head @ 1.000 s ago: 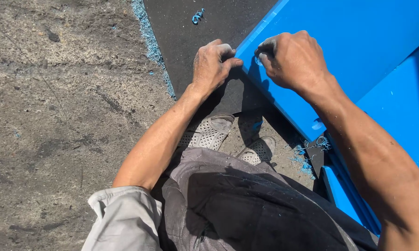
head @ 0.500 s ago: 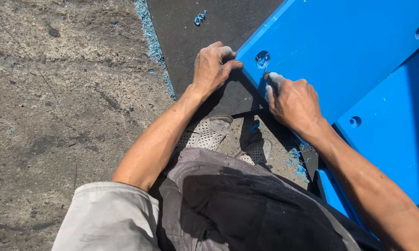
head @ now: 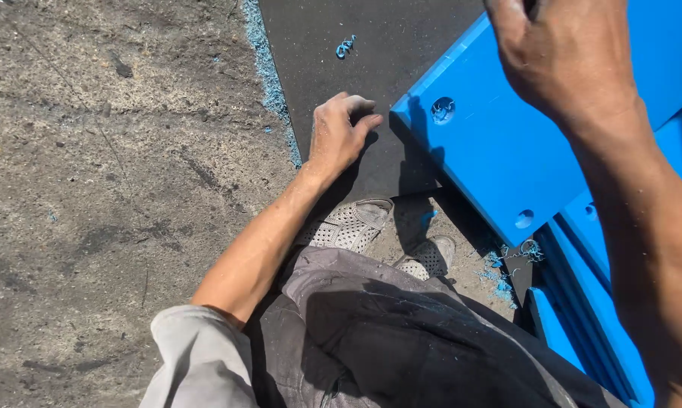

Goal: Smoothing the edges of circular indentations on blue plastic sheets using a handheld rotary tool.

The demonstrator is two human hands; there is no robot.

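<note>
My left hand [head: 339, 136] lies palm down on a black rubber mat [head: 401, 45], fingers loosely spread and holding nothing, just left of the corner of a blue plastic panel [head: 499, 159]. That panel has a round drilled hole [head: 442, 109] near its corner, with blue shavings in it, and another hole [head: 524, 220] by its lower edge. My right hand [head: 560, 60] is raised close to the camera above the panel. I see only its back; its fingers are cut off by the top edge.
Rough concrete ground [head: 114, 189] spreads to the left. A curl of blue shaving [head: 344, 47] lies on the mat, and blue dust lines the mat's left edge. My two perforated shoes [head: 348, 225] stand below the mat. More blue panels [head: 583, 302] lie at lower right.
My right hand has lifted off the blue panel's corner and risen up toward the camera, uncovering the drilled hole. My left hand stays pressed on the mat.
</note>
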